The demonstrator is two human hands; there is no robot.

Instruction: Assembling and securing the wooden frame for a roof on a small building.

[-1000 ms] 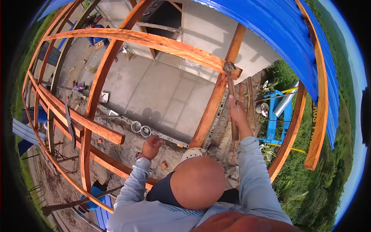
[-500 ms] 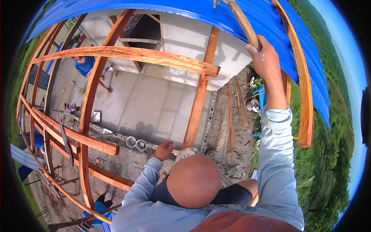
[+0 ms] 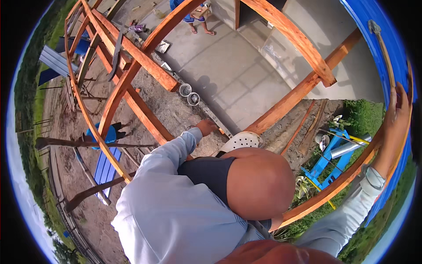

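Note:
My right hand is at the far right, beside the blue roofing sheet. Its fingers meet the lower end of the wooden handle of a hammer, whose metal head points up and away over the blue sheet. My left hand is low in the middle, near a white perforated clog on my foot. Its fingers are drawn together; whatever they may hold is too small to make out. Close to my right forearm runs a curved-looking wooden beam.
Orange-brown rafters cross above a grey concrete floor. Two buckets stand by the floor's edge. A person is at the top, another person at the lower left. A blue frame stands in grass below right.
My view has swung, and the scene sits turned. My right hand and the hammer have shifted toward the right edge, lower. My left hand has moved slightly up and right in the view.

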